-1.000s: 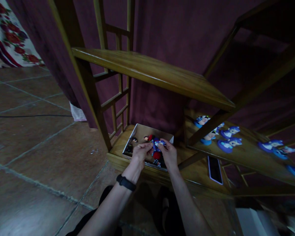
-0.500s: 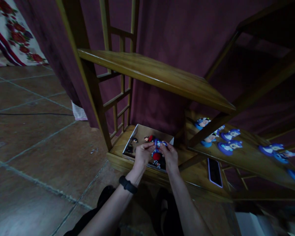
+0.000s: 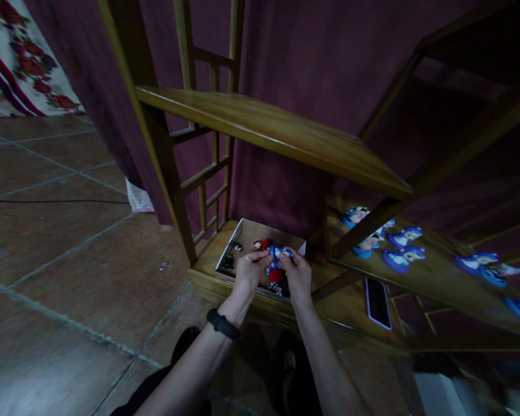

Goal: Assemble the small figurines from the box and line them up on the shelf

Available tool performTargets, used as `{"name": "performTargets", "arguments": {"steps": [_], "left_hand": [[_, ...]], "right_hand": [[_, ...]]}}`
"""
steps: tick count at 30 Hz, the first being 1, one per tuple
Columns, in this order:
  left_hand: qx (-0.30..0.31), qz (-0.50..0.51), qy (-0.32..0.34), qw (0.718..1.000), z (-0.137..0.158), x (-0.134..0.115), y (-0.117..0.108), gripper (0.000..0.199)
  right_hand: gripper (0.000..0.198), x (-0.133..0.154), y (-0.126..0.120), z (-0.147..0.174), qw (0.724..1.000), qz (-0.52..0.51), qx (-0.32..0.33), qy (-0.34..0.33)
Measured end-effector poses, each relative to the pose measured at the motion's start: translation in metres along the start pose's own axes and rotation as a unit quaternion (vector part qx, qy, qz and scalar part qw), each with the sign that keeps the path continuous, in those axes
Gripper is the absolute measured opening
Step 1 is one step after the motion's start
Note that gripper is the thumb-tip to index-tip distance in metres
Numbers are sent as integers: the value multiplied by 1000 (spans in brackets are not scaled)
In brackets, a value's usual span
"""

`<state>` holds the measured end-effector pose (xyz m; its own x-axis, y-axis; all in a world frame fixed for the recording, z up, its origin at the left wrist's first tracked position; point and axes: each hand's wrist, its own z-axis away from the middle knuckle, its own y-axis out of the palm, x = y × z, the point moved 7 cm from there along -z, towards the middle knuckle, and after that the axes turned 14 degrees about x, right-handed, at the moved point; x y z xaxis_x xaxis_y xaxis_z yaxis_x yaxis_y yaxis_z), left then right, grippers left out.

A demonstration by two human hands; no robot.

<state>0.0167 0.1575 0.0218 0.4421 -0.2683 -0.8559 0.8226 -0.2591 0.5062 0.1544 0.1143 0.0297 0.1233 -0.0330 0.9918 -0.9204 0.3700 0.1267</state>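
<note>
Figurine (image 3: 278,252), blue-purple, pinched by left hand (image 3: 248,271) and right hand (image 3: 299,276) over open box (image 3: 245,232), phone (image 3: 378,303) on shelf (image 3: 340,303) to the right.

The figurine (image 3: 274,252) you held looked like smooth plastic, the box (image 3: 252,230) matt cardboard; you faced a glossy, varnished-looking wooden shelf (image 3: 268,124) and a matt cloth curtain (image 3: 294,75).

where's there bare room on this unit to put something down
Bare wood shows on the upper shelf, and on the lower board between the box and phone. It's crowded over the box, where the left hand and right hand hold a bluish toy, and among the figurines on the side shelf.
</note>
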Motion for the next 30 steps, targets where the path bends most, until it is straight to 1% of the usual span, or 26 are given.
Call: {"name": "performTargets", "arguments": {"steps": [4, 7, 10, 13, 17, 19, 22, 24, 26, 30], "left_hand": [[20, 58, -32, 998, -1, 3, 1, 31], [20, 59, -32, 998, -1, 1, 1, 32], [24, 15, -15, 999, 0, -8, 3, 30], [42, -34, 0, 999, 1, -16, 8, 28], [43, -85, 29, 995, 1, -22, 10, 26], [35, -130, 51, 990, -1, -23, 10, 25], [32, -201, 93, 975, -3, -24, 9, 24], [31, -223, 108, 968, -3, -23, 8, 24], [26, -212, 102, 972, -3, -23, 6, 24], [30, -120, 51, 991, -1, -21, 6, 24]], "right_hand": [[41, 4, 2, -2, 999, 21, 21, -14], [40, 7, 0, -4, 999, 37, 32, -19], [39, 9, -1, -4, 998, 43, 46, -15], [39, 10, -2, -4, 998, 32, 54, -15], [38, 9, 0, -1, 999, 1, 30, -27], [39, 5, 1, 1, 999, -29, 16, -24], [42, -2, 4, 4, 997, -79, 10, -12], [43, -5, 5, 5, 996, -93, 8, -7], [44, -3, 5, 5, 996, -83, 7, -8], [42, 7, 5, 5, 999, -16, 9, -31]]}}
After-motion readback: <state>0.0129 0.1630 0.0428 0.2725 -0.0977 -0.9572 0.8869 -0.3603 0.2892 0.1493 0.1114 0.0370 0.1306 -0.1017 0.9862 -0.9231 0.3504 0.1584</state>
